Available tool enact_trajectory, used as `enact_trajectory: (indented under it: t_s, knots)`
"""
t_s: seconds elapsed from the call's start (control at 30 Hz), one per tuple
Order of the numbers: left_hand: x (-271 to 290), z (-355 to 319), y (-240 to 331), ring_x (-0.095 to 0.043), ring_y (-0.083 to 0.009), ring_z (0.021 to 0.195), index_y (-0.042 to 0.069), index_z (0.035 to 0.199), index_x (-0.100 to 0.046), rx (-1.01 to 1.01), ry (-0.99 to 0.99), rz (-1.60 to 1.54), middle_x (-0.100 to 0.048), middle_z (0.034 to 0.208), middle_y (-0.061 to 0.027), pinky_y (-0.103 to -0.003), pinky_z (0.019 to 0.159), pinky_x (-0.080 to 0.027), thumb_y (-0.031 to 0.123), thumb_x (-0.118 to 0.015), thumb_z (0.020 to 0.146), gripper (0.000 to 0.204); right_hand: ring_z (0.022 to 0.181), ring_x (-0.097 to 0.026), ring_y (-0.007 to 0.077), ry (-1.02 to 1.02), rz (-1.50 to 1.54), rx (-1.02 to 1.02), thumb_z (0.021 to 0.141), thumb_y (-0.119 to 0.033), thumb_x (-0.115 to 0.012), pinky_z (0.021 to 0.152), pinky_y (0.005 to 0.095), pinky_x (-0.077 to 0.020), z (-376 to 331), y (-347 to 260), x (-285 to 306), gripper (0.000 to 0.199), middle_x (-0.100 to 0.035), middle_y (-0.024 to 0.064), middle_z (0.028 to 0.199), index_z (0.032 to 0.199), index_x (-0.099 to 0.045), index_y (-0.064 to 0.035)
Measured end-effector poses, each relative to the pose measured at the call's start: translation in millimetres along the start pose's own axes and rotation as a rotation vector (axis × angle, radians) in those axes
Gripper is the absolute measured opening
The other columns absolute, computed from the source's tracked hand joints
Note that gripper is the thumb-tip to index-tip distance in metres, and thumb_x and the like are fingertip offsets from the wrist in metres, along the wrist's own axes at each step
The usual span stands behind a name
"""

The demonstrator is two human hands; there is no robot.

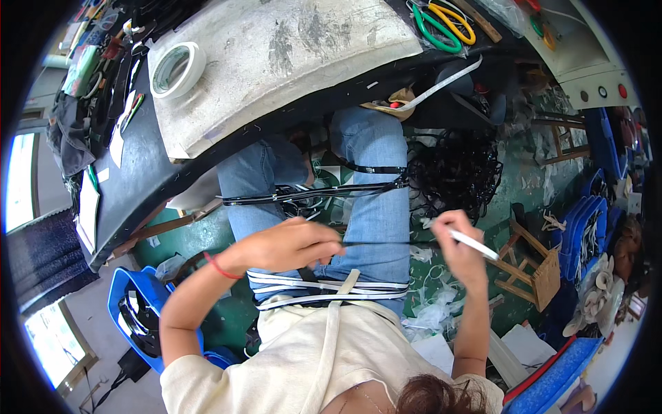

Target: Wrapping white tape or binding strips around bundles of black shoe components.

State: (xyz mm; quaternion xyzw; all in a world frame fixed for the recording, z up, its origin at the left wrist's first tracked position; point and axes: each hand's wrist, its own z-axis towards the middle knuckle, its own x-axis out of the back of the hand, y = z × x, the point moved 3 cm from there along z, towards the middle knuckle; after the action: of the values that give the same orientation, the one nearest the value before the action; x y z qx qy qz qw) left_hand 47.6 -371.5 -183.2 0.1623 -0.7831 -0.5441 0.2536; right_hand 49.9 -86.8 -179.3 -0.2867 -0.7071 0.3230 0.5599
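Black strap [386,243] stretched between left hand [289,245], right hand [458,245] — over lap

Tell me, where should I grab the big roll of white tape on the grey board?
Grip the big white tape roll by its outer rim, coming from above. It lies flat on the grey board, hole facing up, so fingers can pinch across the ring's wall.

Counts at the workbench and on the lap

One roll of white tape [177,69] lies on the grey work board [276,55], of which there is one. Two pairs of scissors sit at the bench's far end, one green-handled [434,31] and one yellow-handled [453,21]. Two hands show: the left hand [289,245] and the right hand [458,241]. One blue plastic chair [138,303], one small wooden stool [534,265].
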Motion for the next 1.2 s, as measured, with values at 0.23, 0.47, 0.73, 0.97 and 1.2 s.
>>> enact_trajectory:
  t_s: [0.23, 0.47, 0.73, 0.97, 1.2]
  knots:
    - [-54.9, 96.9, -23.8, -0.062, -0.036, 0.067, 0.002, 0.086, -0.055, 0.204, 0.392, 0.032, -0.062, 0.068, -0.0163, -0.044, 0.06, -0.048, 0.024, -0.068, 0.079, 0.027, 0.071, -0.057, 0.0165, 0.318, 0.362, -0.12, 0.096, -0.024, -0.045, 0.068, 0.0278, -0.045, -4.8, 41.0, -0.3, 0.028, -0.061, 0.0071, 0.083, 0.092, -0.059, 0.001]
    - [-47.8, 85.7, -57.6, -0.06, -0.0114, 0.073, -0.002, 0.111, -0.058, 0.298, 0.26, -0.447, -0.066, 0.085, -0.0089, -0.026, 0.067, -0.05, 0.002, -0.055, 0.083, 0.028, 0.071, -0.052, 0.0092, -0.032, 1.051, -0.279, 0.094, -0.019, -0.052, 0.065, 0.0218, -0.0414, 15.7, 58.9, -91.3, 0.025, -0.056, 0.0025, 0.081, 0.108, -0.056, 0.0008]
    - [-46.0, 74.8, -55.1, -0.055, -0.0204, 0.112, -0.009, 0.131, -0.041, 0.218, 0.098, -0.808, -0.053, 0.124, -0.0162, -0.031, 0.095, -0.044, -0.009, -0.045, 0.078, 0.053, 0.079, -0.062, 0.0133, -0.243, 0.915, -0.216, 0.087, -0.005, -0.06, 0.072, 0.0253, -0.0518, 24.8, 42.7, -61.9, 0.022, -0.065, 0.013, 0.094, 0.106, -0.057, 0.0047]
    - [-39.6, 73.4, -50.4, -0.045, -0.0241, 0.125, -0.009, 0.134, -0.034, 0.18, 0.014, -1.024, -0.047, 0.132, -0.0184, -0.037, 0.107, -0.035, -0.014, -0.038, 0.069, 0.066, 0.077, -0.061, 0.0108, -0.369, 0.846, -0.154, 0.085, -0.004, -0.063, 0.071, 0.0233, -0.0517, 30.8, 34.2, -87.9, 0.018, -0.065, 0.0086, 0.091, 0.101, -0.06, 0.0033]
    - [-39.1, 70.2, -49.6, -0.044, -0.0233, 0.126, -0.009, 0.136, -0.032, 0.14, -0.003, -1.085, -0.045, 0.134, -0.0178, -0.036, 0.108, -0.033, -0.013, -0.041, 0.071, 0.066, 0.075, -0.061, 0.0095, -0.383, 0.751, -0.157, 0.084, -0.003, -0.062, 0.068, 0.0228, -0.0508, 29.9, 36.6, -90.0, 0.016, -0.066, 0.0075, 0.088, 0.099, -0.062, 0.0028]
